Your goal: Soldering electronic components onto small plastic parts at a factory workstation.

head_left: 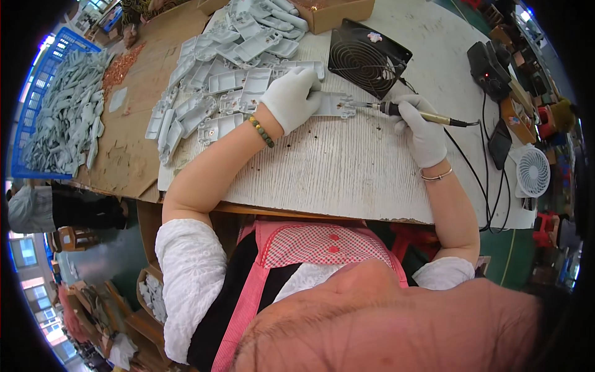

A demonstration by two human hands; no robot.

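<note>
My left hand [292, 99], in a white glove, grips the left end of a light grey plastic housing [334, 106] on the table. Small metal contacts show at the housing's right end. In my gloved right hand [421, 124] is a soldering iron [427, 115], held like a pen. Its tip points left and meets the housing's right end; whether it touches a contact is too small to tell. A heap of similar grey housings [248, 80] lies just beyond and left of my left hand. Behind the iron stands a black fan [367, 59] with a round wire grille.
At the left is a blue basket [25, 146] full of grey parts, near a pile of copper-coloured bits [123, 65] on cardboard. A black soldering station [489, 67] with cables stands at the right, above a white round fan [533, 172]. A cardboard box [338, 17] sits at the back.
</note>
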